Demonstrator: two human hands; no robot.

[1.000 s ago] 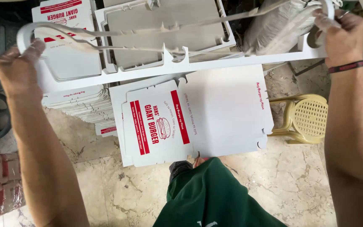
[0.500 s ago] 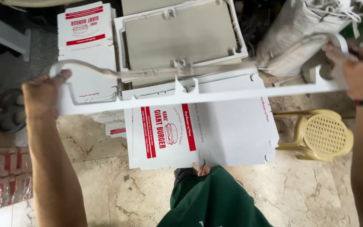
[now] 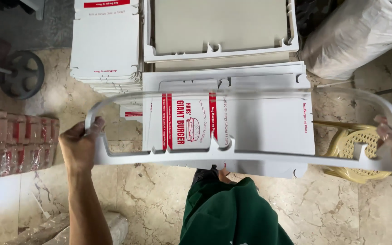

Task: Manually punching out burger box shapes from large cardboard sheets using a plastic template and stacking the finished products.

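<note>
Marble floor (image 3: 150, 190), two hands, one cardboard frame (image 3: 250, 156)

The setting is a small packaging work area, apparently a back room or storage space of a food business. Evidence: stacks of flat, die-cut white cardboard box blanks (image 3: 105, 43) with red printing lie directly on a marble-patterned floor (image 3: 336, 213). A further pile of unfolded blanks (image 3: 225, 29) sits beside them. Bundles of red-and-white packaging (image 3: 17, 145) rest at the left edge. A large filled plastic sack (image 3: 359, 34) and a yellow plastic chair (image 3: 357, 149) stand nearby.
</note>
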